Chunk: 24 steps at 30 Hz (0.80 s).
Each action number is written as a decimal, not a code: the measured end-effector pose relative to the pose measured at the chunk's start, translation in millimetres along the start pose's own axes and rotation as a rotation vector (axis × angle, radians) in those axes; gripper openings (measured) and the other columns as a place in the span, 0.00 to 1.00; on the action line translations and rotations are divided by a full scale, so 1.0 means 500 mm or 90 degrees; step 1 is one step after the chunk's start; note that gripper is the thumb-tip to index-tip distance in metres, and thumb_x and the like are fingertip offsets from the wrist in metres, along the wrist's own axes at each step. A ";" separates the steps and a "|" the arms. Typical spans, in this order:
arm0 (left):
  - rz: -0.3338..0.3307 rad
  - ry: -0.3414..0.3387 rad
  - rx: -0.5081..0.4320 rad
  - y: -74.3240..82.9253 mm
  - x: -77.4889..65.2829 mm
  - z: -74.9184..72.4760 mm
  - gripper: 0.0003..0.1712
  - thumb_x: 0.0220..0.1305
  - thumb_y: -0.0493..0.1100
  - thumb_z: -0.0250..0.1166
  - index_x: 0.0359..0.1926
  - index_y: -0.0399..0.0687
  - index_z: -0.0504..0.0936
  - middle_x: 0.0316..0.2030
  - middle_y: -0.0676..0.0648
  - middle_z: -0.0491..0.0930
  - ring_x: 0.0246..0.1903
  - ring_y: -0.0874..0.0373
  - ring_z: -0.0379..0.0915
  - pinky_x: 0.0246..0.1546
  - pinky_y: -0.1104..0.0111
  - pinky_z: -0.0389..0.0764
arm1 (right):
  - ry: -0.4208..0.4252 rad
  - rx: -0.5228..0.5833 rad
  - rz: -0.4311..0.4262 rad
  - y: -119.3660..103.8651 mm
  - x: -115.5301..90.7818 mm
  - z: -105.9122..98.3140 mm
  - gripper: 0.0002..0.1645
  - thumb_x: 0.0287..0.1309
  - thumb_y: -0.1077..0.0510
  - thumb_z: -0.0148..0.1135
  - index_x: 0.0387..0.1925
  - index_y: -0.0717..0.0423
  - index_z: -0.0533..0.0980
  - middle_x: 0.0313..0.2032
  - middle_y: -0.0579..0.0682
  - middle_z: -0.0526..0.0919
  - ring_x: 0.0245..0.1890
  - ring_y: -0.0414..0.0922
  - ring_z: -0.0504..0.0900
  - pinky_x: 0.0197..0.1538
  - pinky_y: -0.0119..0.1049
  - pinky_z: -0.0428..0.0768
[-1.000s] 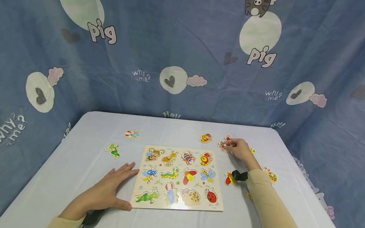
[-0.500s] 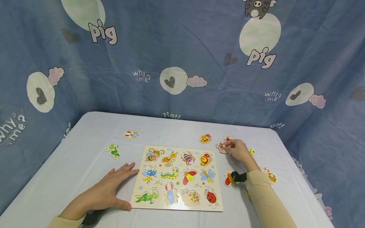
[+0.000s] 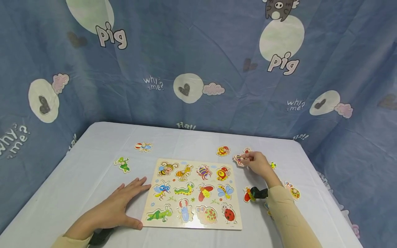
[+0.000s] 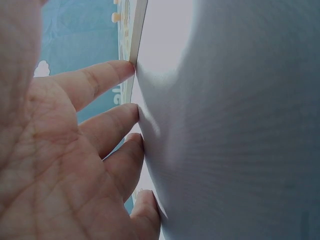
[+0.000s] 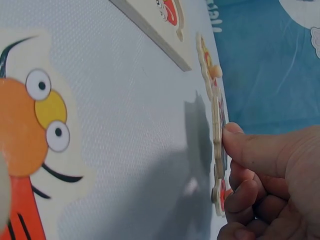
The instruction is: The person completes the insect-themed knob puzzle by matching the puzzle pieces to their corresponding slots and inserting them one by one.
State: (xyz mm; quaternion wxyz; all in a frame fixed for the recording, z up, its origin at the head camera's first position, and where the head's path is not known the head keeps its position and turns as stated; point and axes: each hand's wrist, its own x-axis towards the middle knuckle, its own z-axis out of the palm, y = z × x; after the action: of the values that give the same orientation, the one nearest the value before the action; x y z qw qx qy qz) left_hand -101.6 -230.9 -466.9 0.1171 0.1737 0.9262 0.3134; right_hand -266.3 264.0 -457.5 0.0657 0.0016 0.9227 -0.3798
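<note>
My right hand (image 3: 258, 164) pinches a spider puzzle piece (image 3: 237, 159) by its knob, right of the puzzle board's back corner. Seen from the right wrist, the spider piece (image 5: 219, 127) is edge-on between thumb and fingers, over a shadow on the cloth. The wooden insect puzzle board (image 3: 192, 225) lies flat at the middle, its pictured recesses facing up. My left hand (image 3: 119, 203) rests spread on the table, index fingertip and thumb at the board's left edge. In the left wrist view, the fingertips (image 4: 131, 111) touch down beside the board's edge (image 4: 136, 35).
A stag beetle piece (image 3: 143, 147) and a grasshopper piece (image 3: 123, 164) lie at the back left. A butterfly piece (image 3: 223, 151) and a ladybug piece (image 3: 247, 150) lie behind the right hand. A red-winged piece (image 3: 248, 195) and a snail piece (image 3: 293, 191) lie near the right forearm.
My right hand has shifted slightly left with the spider piece, toward the board. The left hand and the board stay in place.
</note>
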 end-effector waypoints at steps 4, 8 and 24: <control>-0.002 -0.001 0.002 -0.001 0.001 0.001 0.71 0.30 0.70 0.87 0.78 0.54 0.72 0.83 0.37 0.60 0.83 0.28 0.48 0.77 0.24 0.45 | 0.003 -0.003 -0.009 -0.003 -0.003 0.002 0.12 0.71 0.58 0.69 0.48 0.64 0.86 0.28 0.45 0.77 0.31 0.42 0.71 0.35 0.32 0.69; -0.006 -0.001 0.002 -0.001 0.001 0.001 0.71 0.30 0.70 0.87 0.78 0.54 0.72 0.83 0.38 0.60 0.83 0.29 0.48 0.78 0.24 0.45 | 0.003 -0.005 -0.017 -0.006 -0.006 0.002 0.12 0.71 0.58 0.69 0.48 0.64 0.86 0.27 0.45 0.76 0.31 0.42 0.71 0.35 0.33 0.69; -0.012 -0.002 0.001 0.000 0.001 0.003 0.71 0.30 0.69 0.88 0.78 0.54 0.72 0.83 0.38 0.60 0.83 0.29 0.48 0.78 0.25 0.45 | -0.009 -0.005 -0.048 -0.028 -0.014 0.007 0.12 0.70 0.59 0.69 0.47 0.64 0.86 0.29 0.46 0.78 0.32 0.42 0.71 0.35 0.32 0.70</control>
State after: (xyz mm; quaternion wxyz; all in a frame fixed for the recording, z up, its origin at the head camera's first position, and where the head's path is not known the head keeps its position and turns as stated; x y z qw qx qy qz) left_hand -101.8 -229.7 -467.8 0.1215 0.1657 0.9278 0.3113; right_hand -259.6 252.1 -449.3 0.0582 -0.0359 0.9232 -0.3783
